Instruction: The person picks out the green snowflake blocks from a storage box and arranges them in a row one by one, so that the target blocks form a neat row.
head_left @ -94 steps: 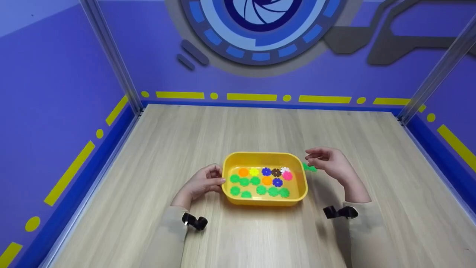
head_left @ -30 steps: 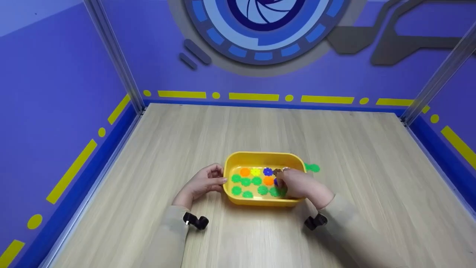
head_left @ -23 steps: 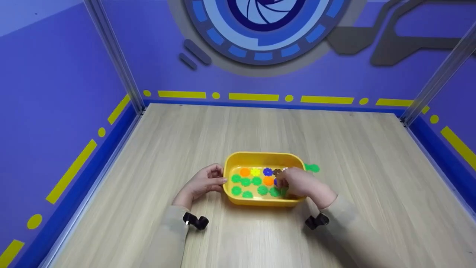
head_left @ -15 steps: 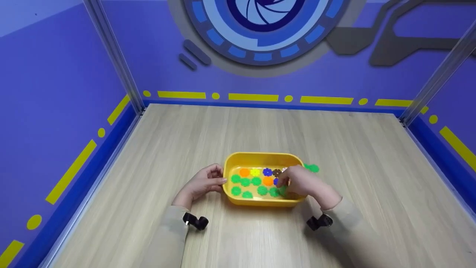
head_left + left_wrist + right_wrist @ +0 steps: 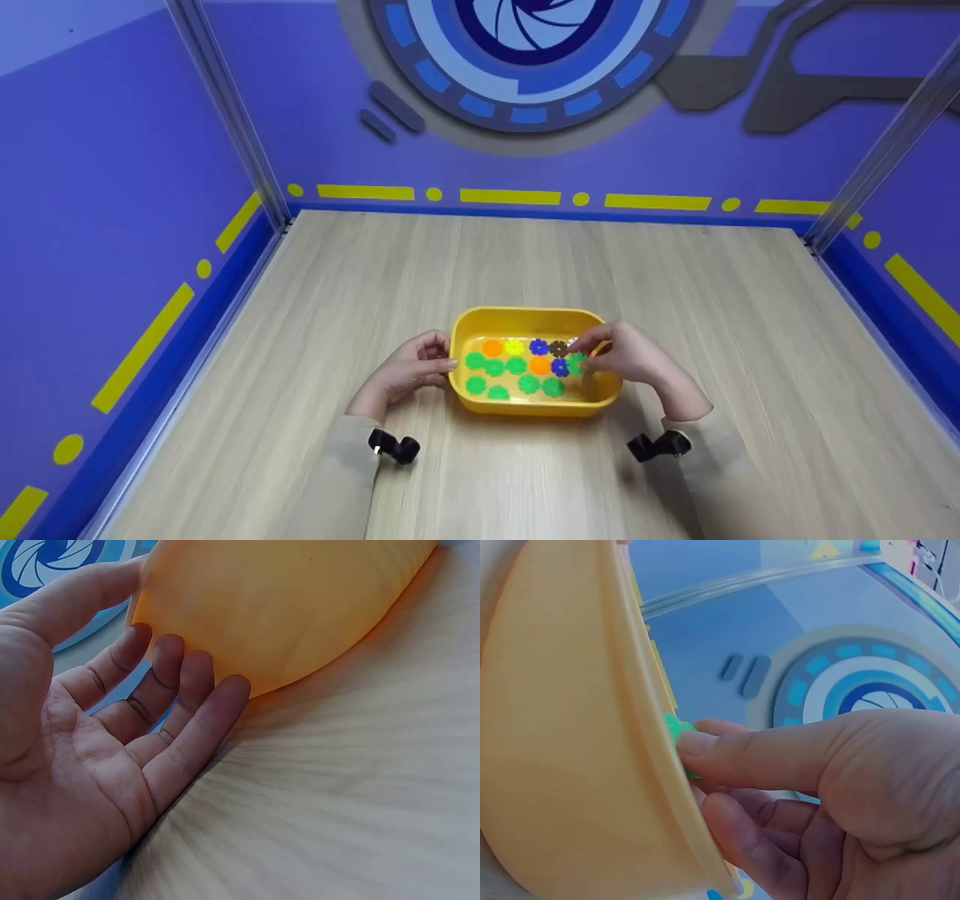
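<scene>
A yellow plastic bin (image 5: 525,409) stands on the table with several small notched plastic discs in it: green (image 5: 529,384), orange (image 5: 540,366), yellow (image 5: 514,347), blue (image 5: 538,346) and brown (image 5: 558,349). My left hand (image 5: 412,369) holds the bin's left end, thumb at the rim and fingertips against the outer wall (image 5: 285,607). Over the right part of the bin, my right hand (image 5: 630,356) pinches a green disc (image 5: 676,727) between thumb and fingers. The pink disc is mostly hidden by that hand, and a white disc (image 5: 573,343) shows at its fingertips.
The wooden table (image 5: 420,262) extends around the bin. Blue-purple panels (image 5: 300,105) with metal corner posts (image 5: 225,112) enclose it at the back and both sides. Black wrist devices (image 5: 394,446) sit on both sleeves.
My right hand left the table behind the bin's right end, reached into the bin, and has now risen slightly with a green disc from the front right corner. The left hand stays put.
</scene>
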Tool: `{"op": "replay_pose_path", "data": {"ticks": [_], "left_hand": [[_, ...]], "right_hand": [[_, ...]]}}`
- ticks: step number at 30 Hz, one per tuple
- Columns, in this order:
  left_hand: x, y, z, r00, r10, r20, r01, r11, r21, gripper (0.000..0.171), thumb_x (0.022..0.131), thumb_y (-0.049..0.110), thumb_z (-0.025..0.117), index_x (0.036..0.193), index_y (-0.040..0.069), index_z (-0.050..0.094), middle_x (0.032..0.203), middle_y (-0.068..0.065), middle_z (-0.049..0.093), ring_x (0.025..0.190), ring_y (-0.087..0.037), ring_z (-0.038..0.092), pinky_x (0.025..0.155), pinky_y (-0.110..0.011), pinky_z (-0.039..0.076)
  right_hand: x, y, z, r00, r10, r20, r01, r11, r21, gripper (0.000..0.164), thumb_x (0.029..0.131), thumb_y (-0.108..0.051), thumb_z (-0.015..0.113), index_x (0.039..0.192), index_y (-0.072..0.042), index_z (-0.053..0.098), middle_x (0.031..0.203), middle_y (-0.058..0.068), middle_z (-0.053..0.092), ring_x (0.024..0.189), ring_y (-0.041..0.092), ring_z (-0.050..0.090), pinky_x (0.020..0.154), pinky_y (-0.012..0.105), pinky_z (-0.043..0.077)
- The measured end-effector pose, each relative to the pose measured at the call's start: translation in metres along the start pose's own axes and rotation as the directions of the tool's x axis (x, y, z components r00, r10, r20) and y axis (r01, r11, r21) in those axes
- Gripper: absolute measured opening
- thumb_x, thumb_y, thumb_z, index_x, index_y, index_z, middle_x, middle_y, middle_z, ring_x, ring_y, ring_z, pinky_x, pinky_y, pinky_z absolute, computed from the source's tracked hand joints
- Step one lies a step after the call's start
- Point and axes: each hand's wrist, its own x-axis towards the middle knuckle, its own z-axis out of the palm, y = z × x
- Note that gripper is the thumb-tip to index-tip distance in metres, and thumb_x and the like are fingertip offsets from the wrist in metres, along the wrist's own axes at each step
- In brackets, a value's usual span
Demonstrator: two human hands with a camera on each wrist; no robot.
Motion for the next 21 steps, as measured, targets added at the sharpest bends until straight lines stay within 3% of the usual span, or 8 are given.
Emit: {"op": "replay_pose_path", "data": {"ticks": [10, 21], "left_hand": [[-0.002, 0.001, 0.0, 1.0, 0.0, -0.006, 0.0, 1.0, -0.006, 0.022, 0.094, 0.003, 0.069, 0.106, 0.01, 0.052, 0.099, -0.002, 0.059, 0.088, -0.015, 0.067, 0.077, -0.031, 0.063], [-0.001, 0.001, 0.0, 1.0, -0.007, -0.006, 0.006, 1.0, -0.006, 0.022, 0.094, 0.004, 0.069, 0.107, 0.01, 0.052, 0.1, -0.002, 0.059, 0.089, -0.016, 0.068, 0.077, -0.031, 0.063]], "right_hand": [[0.0, 0.007, -0.008, 0.992, 0.129, -0.013, -0.126, 0.985, 0.12, 0.026, 0.088, -0.006, 0.077, 0.114, -0.007, 0.077, 0.099, 0.009, 0.073, 0.085, 0.019, 0.067, 0.076, 0.024, 0.056], [-0.003, 0.009, -0.012, 0.988, 0.151, 0.003, -0.149, 0.972, 0.183, 0.033, 0.089, -0.011, 0.077, 0.121, -0.006, 0.074, 0.101, 0.01, 0.07, 0.086, 0.016, 0.071, 0.079, 0.024, 0.055]]}}
